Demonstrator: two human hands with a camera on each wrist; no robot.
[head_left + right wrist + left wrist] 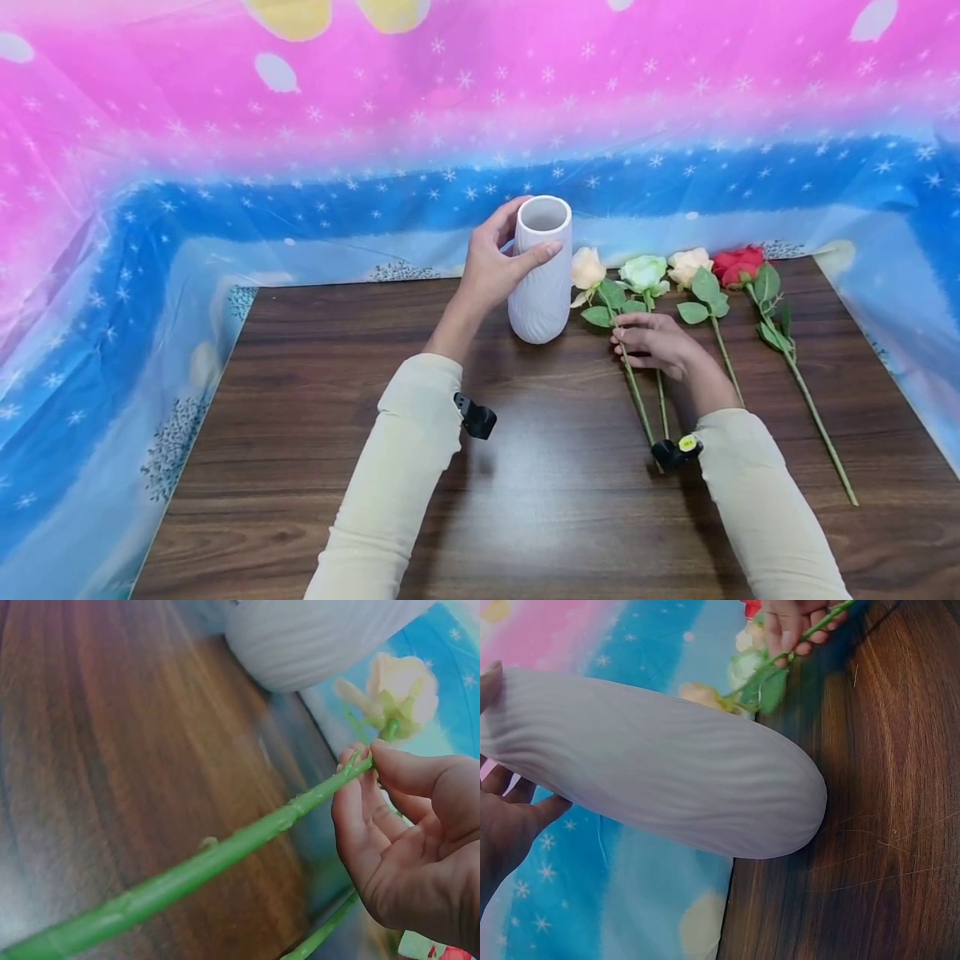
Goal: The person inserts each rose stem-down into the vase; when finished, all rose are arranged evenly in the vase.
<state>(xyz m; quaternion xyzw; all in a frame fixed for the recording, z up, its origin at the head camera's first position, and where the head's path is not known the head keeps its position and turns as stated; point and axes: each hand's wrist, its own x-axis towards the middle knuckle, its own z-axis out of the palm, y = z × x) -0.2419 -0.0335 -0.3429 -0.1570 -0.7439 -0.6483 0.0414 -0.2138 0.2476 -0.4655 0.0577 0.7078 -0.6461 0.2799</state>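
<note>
My left hand (491, 265) grips a white ribbed vase (542, 292) near its rim, thumb across the front and fingers behind. The vase stands upright at the back of the table, its mouth showing nothing inside. To its right, my right hand (663, 346) pinches the green stem (225, 862) of a pale peach rose (587, 268) between thumb and fingers, just below the leaves. That rose's head is close beside the vase. A pale green-white rose (643, 273) lies next to it, its stem passing under my right hand.
Farther right lie a cream rose (690, 267) and a red rose (738, 265), stems pointing toward the front. The dark wooden table (300, 433) ends at a pink and blue snowflake cloth (337, 200) hanging behind and at the sides.
</note>
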